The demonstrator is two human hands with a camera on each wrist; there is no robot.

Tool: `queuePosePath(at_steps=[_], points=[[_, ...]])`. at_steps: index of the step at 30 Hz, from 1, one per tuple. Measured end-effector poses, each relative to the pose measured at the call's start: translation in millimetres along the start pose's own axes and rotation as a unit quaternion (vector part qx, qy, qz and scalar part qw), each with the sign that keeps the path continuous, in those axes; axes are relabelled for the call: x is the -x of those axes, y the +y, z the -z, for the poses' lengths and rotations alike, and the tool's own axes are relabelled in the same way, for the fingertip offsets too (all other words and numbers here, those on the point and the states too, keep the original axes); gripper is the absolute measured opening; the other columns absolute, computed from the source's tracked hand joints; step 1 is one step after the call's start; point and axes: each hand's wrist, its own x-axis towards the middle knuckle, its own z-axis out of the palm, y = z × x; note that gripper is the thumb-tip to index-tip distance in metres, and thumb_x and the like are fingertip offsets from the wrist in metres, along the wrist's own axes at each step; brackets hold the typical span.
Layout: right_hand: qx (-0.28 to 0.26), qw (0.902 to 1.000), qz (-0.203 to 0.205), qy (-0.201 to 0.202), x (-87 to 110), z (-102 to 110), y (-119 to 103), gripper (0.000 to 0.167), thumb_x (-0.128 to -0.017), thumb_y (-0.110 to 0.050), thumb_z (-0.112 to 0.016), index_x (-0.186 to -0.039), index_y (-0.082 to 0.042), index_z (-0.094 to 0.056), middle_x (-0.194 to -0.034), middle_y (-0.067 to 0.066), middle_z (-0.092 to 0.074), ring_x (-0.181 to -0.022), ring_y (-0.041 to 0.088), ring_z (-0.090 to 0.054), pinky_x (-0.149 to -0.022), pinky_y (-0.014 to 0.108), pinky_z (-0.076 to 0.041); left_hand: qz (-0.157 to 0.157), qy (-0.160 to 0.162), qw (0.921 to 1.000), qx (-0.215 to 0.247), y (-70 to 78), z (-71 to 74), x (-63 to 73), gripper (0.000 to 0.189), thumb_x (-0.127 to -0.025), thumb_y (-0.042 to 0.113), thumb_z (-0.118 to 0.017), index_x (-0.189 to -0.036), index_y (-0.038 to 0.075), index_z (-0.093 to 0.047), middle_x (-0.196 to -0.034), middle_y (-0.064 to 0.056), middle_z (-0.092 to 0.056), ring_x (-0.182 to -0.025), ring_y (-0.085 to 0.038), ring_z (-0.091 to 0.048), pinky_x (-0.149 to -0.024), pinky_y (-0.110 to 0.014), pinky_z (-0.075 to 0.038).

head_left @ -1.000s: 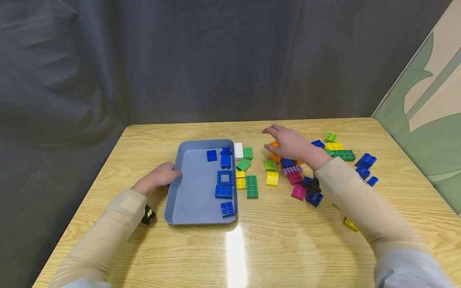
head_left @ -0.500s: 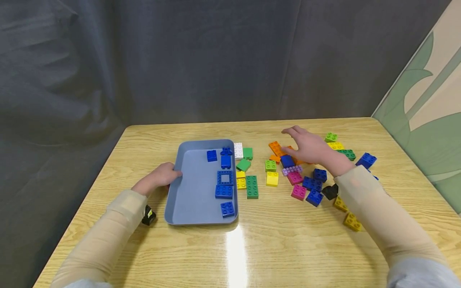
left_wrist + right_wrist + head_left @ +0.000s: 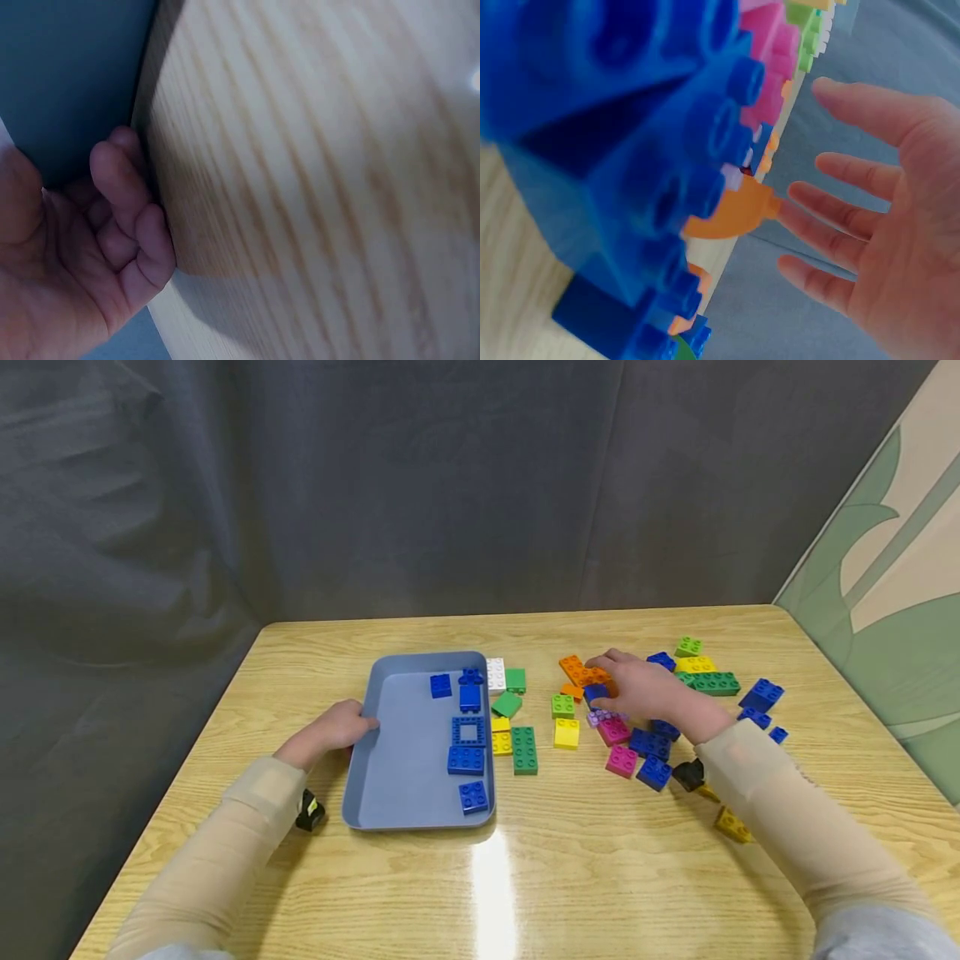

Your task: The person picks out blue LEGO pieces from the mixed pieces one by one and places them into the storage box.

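Note:
My left hand (image 3: pixel 341 724) grips the left rim of a blue-grey tray (image 3: pixel 401 760), thumb over the edge; in the left wrist view its curled fingers (image 3: pixel 120 180) press against the tray wall. Several blue building bricks (image 3: pixel 466 760) lie along the tray's right side. Over the loose pile, my right hand (image 3: pixel 641 687) hovers with thumb and fingers parted around a blue brick (image 3: pixel 596 694). Orange bricks (image 3: pixel 572 669) lie beyond its fingertips, and a lilac brick (image 3: pixel 602 717) is below the thumb. The right wrist view shows spread fingers (image 3: pixel 840 202) holding nothing.
White, green and yellow bricks (image 3: pixel 525 750) stand along the tray's right edge. Magenta bricks (image 3: pixel 622 761), more blue bricks (image 3: pixel 655 772) and a black piece (image 3: pixel 687 775) lie nearer me. Further right are blue bricks (image 3: pixel 762 694) and a long green brick (image 3: pixel 712 683).
My right hand first drew back to the right from the orange bricks, then came down lower and closer to the blue brick. The left hand and tray stay in place.

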Motion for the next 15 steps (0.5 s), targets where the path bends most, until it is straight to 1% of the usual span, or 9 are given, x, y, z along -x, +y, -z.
queuePosePath(at_steps=[4,7,15], points=[[0.013,0.9998,0.012,-0.008,-1.4,-1.6,-2.1,0.057,-0.088,-0.026,-0.073,-0.135,-0.001,-0.052,-0.126,0.021,-0.052,-0.091,0.029,-0.057,-0.082,0.048,-0.05,-0.001,-0.001,1.0,-0.002,-0.4,-0.6,0.1,0.026,-0.098,0.017,-0.046,-0.09,-0.005,-0.057,-0.076,-0.013,-0.056,-0.063,-0.022,-0.052,-0.06,-0.032,-0.044],[0.021,0.9995,0.017,-0.014,-2.6,-0.7,-3.9,0.052,-0.088,-0.022,-0.074,-0.131,-0.001,-0.056,-0.119,0.017,-0.055,-0.086,0.026,-0.056,-0.08,0.045,-0.05,-0.001,-0.004,1.0,0.004,-1.1,-1.4,0.3,0.026,-0.099,0.017,-0.045,-0.091,-0.005,-0.058,-0.074,-0.012,-0.057,-0.061,-0.021,-0.054,-0.059,-0.032,-0.045],[0.032,0.9987,0.016,-0.036,-8.7,-0.7,-5.1,0.049,-0.083,-0.016,-0.079,-0.126,-0.002,-0.061,-0.115,0.015,-0.057,-0.098,0.03,-0.058,-0.086,0.048,-0.049,0.005,-0.007,0.9997,0.021,1.7,-0.2,2.2,0.028,-0.098,0.016,-0.044,-0.098,-0.008,-0.059,-0.079,-0.014,-0.061,-0.063,-0.021,-0.057,-0.059,-0.034,-0.049]])
